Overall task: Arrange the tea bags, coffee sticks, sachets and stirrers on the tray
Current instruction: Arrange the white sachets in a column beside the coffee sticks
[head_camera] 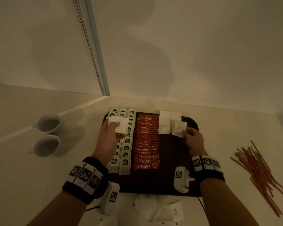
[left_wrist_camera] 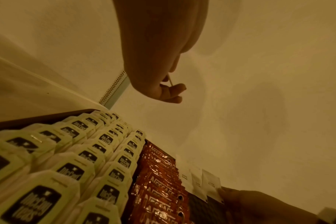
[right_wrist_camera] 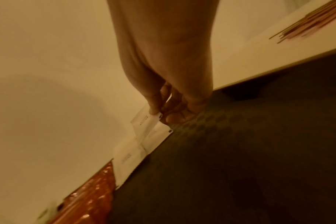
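The head view looks steeply down from above the desk [head_camera: 235, 128] onto the whole tray [head_camera: 170, 185], facing the wall corner. The left wrist view sits low and close over the tea bags [left_wrist_camera: 71, 174], looking along the tray toward the wall. The right wrist view hangs close over the tray's bare mat. All three share the coffee sticks [head_camera: 146, 142] and white sachets [head_camera: 164, 124]

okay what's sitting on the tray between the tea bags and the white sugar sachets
A column of orange Nescafe coffee sticks lies between the tea bags and the white sugar sachets, clearest in the head view.
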Available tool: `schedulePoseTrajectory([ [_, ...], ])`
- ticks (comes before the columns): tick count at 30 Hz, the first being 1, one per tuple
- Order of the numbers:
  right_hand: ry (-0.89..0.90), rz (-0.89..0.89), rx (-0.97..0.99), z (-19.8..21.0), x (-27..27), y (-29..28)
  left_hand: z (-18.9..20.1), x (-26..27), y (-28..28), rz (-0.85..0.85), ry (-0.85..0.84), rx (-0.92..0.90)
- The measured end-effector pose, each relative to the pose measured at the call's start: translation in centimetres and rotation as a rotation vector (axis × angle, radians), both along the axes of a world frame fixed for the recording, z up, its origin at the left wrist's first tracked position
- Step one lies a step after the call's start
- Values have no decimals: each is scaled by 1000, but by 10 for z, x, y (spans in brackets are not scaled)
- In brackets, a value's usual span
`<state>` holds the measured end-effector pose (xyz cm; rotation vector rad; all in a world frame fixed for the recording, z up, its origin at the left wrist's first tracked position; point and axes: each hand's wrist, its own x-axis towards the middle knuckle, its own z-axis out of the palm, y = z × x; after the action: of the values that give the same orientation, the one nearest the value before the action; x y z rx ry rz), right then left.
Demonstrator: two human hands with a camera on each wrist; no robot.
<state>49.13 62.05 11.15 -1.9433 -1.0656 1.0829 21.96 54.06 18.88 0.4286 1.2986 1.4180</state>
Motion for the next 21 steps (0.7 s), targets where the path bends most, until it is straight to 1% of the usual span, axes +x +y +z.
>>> schedulePoseTrajectory([
  [4,-212,122,-25,-13,4,15,1,-1,1,2,-53,8],
  [7,-252,155,-28,-17,2,22,6,0,2,24,-186,16],
  [11,-295,100,2,-21,0,26,6,-1,4,34,-222,5],
  [14,-313,45,22,-24,-4,25,6,0,4,35,-222,-14],
  [17,-336,50,24,-24,-6,24,9,0,2,14,-208,-12],
  [18,-348,51,32,-22,-8,24,9,0,1,1,-184,-11],
  [20,-357,56,97,-14,-14,22,9,-1,0,-49,-82,-14],
  [21,-326,82,140,-5,-21,20,9,-1,0,-80,-29,-16],
])
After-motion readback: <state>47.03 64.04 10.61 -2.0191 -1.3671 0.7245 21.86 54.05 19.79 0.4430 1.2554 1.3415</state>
